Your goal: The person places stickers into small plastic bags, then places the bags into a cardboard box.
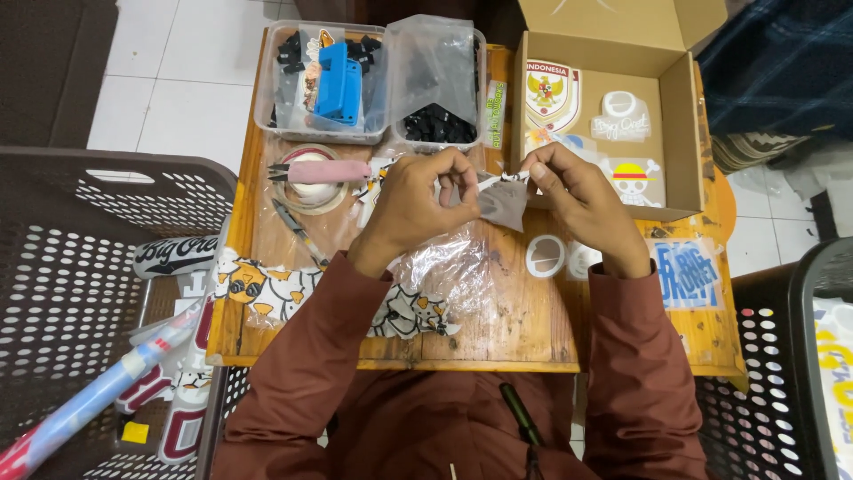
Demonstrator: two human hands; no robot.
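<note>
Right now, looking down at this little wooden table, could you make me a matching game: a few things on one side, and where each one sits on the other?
Things:
1. blue tool
2. pink-handled cutter
3. white ring
4. small grey sheet

Places:
A. on the bare table, below the right hand
B. pinched between the fingers of both hands, left hand included
C. inside the clear plastic tub at the far left
D. lying across a roll of tape, near the tub

Pairs: 1-C, 2-D, 3-A, 4-B
</note>
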